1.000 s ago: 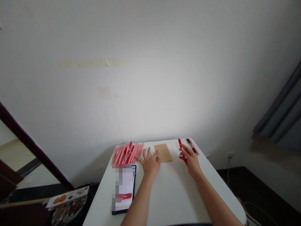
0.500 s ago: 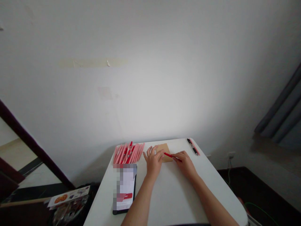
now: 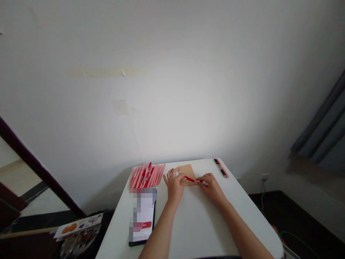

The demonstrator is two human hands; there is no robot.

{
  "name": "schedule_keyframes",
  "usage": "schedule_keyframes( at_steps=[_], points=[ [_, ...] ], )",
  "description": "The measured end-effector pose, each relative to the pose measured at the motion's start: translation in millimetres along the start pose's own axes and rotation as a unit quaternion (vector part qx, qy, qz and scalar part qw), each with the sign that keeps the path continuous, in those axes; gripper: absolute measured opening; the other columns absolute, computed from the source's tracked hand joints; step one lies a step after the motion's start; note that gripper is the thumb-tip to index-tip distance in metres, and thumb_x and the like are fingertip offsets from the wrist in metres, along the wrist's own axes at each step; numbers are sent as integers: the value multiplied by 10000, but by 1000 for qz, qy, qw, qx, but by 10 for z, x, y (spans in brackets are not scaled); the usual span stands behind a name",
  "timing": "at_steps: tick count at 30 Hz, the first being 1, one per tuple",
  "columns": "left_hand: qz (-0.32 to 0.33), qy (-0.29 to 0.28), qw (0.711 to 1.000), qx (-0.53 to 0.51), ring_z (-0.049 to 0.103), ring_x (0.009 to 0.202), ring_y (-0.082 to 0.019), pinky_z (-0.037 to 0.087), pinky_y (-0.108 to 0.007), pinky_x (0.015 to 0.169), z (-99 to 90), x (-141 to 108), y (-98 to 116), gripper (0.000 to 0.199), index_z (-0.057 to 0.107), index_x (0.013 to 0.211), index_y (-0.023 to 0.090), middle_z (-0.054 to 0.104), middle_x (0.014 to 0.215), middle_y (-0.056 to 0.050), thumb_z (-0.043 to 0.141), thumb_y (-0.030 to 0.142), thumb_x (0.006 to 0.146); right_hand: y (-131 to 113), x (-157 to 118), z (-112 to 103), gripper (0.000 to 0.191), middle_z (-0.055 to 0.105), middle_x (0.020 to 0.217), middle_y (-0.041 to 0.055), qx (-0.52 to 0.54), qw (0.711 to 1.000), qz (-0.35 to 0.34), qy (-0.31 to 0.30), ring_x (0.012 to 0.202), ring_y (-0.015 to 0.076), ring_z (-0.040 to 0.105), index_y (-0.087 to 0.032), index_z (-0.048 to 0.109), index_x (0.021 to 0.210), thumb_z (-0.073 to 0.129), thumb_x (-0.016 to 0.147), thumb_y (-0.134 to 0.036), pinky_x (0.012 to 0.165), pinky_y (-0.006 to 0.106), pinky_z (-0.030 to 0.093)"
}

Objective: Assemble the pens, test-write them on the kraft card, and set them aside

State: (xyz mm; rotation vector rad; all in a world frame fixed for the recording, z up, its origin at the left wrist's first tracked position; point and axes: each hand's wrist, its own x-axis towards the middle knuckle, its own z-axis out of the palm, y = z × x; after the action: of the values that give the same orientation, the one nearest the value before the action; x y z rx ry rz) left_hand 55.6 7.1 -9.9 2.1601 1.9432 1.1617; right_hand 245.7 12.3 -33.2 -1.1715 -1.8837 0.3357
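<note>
A slim red pen (image 3: pixel 190 179) is held level between my two hands, over the near part of a brown paper piece (image 3: pixel 187 169). My left hand (image 3: pixel 175 183) pinches its left end, with the other fingers bent above the paper. At its right end, the fingertips of my right hand (image 3: pixel 209 185) are closed on the pen's pale tip. Left of my left hand lies a pile of pink and red pens (image 3: pixel 147 176).
Near the left edge of the white table (image 3: pixel 199 230) lies a phone (image 3: pixel 143 216). A black pen and a pink one (image 3: pixel 221 168) rest at the back right corner. Behind the table stands a wall (image 3: pixel 178 90); a bag of items (image 3: pixel 81 241) is at the lower left.
The red pen has shifted slightly, and a pale tip now shows near my right fingers. My left hand has moved a little left, uncovering more of the brown paper.
</note>
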Motion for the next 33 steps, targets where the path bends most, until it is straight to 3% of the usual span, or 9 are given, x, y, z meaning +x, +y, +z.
schedule_keyframes(
  at_steps=[10, 16, 25, 33],
  points=[
    [-25, 61, 998, -1, 476, 1161, -241, 257, -534, 1047, 35, 36, -74, 153, 715, 872, 309, 626, 1158, -20, 641, 209, 782, 28, 5, -103, 171, 671, 814, 61, -18, 999, 36, -18, 918, 228, 535, -206, 704, 845, 562, 752, -182, 838, 344, 430],
    [-39, 71, 997, 1, 488, 1145, -239, 263, -529, 1034, 62, 45, -104, 146, 714, 862, 309, 639, 1145, -18, 642, 212, 782, 36, 2, -148, 178, 665, 807, 74, -31, 998, 38, -28, 915, 234, 527, -191, 718, 844, 559, 764, -188, 829, 342, 426],
    [-75, 39, 996, 0, 476, 1155, -244, 254, -530, 1047, 56, 73, -54, 162, 713, 915, 308, 635, 1157, -30, 606, 246, 810, 146, 16, -109, 213, 660, 821, 92, -62, 997, 31, -18, 906, 251, 532, -244, 759, 934, 585, 812, -252, 817, 367, 430],
    [-69, 19, 997, 1, 458, 1173, -244, 232, -578, 1074, 124, 180, 43, 177, 695, 943, 333, 620, 1171, -7, 648, 264, 788, 287, 23, -116, 208, 649, 777, 91, -88, 995, 35, 35, 880, 250, 534, -238, 762, 920, 579, 837, -293, 799, 371, 430]
  ],
)
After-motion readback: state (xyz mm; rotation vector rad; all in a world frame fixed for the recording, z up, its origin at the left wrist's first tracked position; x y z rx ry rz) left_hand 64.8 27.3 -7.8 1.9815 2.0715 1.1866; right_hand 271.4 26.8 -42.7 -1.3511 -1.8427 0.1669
